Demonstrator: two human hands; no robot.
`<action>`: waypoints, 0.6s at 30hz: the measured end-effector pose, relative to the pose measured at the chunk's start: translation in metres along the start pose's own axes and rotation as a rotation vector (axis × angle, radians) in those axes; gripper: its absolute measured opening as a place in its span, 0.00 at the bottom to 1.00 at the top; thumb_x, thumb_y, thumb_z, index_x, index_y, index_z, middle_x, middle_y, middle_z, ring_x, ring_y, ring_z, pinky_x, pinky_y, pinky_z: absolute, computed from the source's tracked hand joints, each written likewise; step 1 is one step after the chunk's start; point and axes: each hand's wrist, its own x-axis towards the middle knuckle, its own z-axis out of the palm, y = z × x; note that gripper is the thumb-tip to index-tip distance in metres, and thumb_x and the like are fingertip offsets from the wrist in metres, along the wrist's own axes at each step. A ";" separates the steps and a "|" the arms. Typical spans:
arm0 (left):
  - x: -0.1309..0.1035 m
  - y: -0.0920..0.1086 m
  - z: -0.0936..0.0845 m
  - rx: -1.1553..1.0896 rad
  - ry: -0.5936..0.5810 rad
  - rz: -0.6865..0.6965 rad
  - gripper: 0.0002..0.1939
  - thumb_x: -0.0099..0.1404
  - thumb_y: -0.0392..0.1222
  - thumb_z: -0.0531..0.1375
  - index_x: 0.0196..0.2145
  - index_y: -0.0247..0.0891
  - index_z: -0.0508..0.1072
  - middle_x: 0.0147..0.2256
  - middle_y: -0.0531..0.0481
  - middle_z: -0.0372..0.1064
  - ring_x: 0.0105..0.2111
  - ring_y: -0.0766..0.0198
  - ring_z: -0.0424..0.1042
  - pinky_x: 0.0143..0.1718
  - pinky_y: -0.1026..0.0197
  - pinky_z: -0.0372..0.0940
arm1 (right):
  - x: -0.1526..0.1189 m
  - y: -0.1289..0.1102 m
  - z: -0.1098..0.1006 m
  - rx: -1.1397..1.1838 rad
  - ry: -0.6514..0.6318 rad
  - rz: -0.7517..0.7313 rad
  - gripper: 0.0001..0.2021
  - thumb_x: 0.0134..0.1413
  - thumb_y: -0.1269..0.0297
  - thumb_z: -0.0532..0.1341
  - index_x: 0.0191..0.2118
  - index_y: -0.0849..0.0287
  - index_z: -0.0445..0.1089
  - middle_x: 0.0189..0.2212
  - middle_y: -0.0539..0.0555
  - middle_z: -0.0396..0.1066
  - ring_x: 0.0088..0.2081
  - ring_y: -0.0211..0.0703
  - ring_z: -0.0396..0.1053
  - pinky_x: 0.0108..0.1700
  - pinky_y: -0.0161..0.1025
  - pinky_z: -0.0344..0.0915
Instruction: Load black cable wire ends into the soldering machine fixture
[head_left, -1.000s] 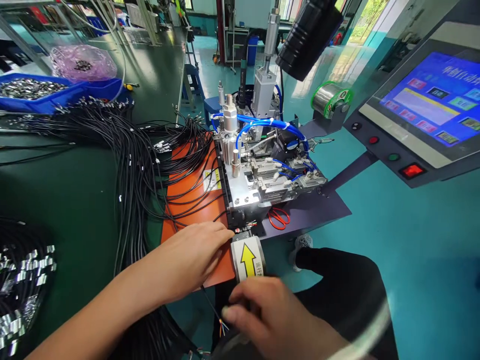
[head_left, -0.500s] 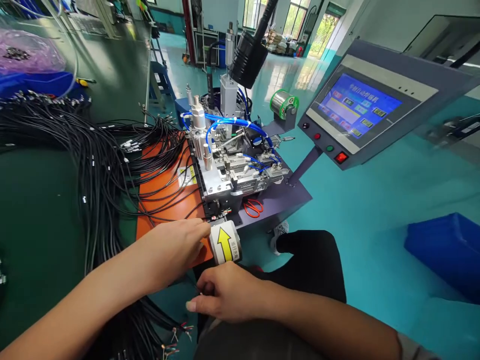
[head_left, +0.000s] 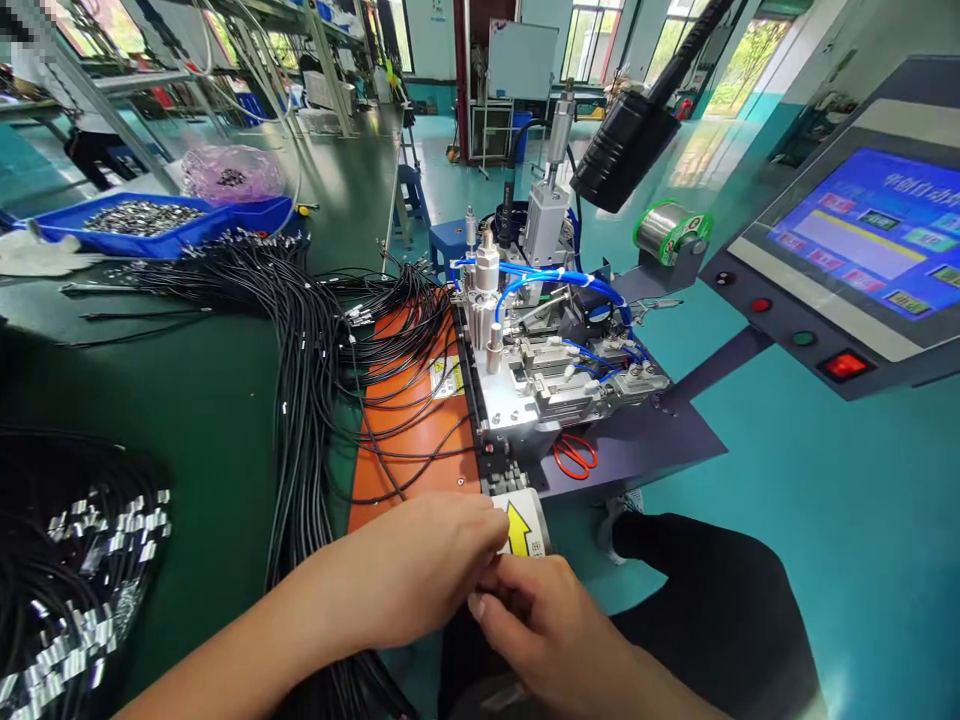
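Note:
My left hand [head_left: 442, 560], its fingers curled, is at the near end of the machine, beside a white drum [head_left: 531, 520] with a yellow arrow. Just below and to its right is my right hand [head_left: 536, 610], with thumb and forefinger pinched close to the left fingers. Whatever either hand grips is too hidden to make out. Black cables [head_left: 300, 400] run in a thick bundle over the green table and across an orange panel [head_left: 405, 440]. The metal machine [head_left: 555, 370] with blue tubes stands beyond my hands.
Red-handled scissors [head_left: 575, 456] lie on the machine base. A control screen [head_left: 862, 230] rises at the right, near a solder spool [head_left: 671, 232]. A blue tray [head_left: 142, 225] of metal parts stands at the back left. More cables with silver ends [head_left: 112, 560] lie at the left.
The view has turned left, showing more of the table. My right hand has come up against my left hand; before, the two were apart.

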 end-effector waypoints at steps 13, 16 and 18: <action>-0.001 -0.029 -0.026 -0.207 0.343 -0.140 0.12 0.70 0.40 0.50 0.41 0.42 0.73 0.39 0.52 0.74 0.39 0.64 0.72 0.40 0.64 0.64 | 0.015 0.006 -0.023 -0.358 0.290 -0.395 0.08 0.61 0.66 0.56 0.34 0.58 0.71 0.23 0.49 0.67 0.25 0.37 0.63 0.30 0.35 0.56; 0.013 -0.074 -0.066 -0.030 0.579 -0.347 0.11 0.67 0.40 0.53 0.40 0.40 0.75 0.40 0.51 0.75 0.40 0.60 0.73 0.44 0.61 0.64 | 0.025 0.014 -0.008 -0.480 0.306 -0.612 0.06 0.56 0.70 0.55 0.31 0.58 0.69 0.21 0.50 0.67 0.24 0.38 0.64 0.28 0.37 0.56; 0.035 -0.113 -0.094 0.015 0.693 -0.488 0.11 0.65 0.38 0.55 0.42 0.37 0.75 0.41 0.48 0.76 0.40 0.59 0.74 0.46 0.60 0.65 | 0.030 0.021 0.000 -0.536 0.371 -0.745 0.07 0.54 0.72 0.55 0.28 0.57 0.68 0.19 0.50 0.67 0.21 0.38 0.65 0.26 0.37 0.55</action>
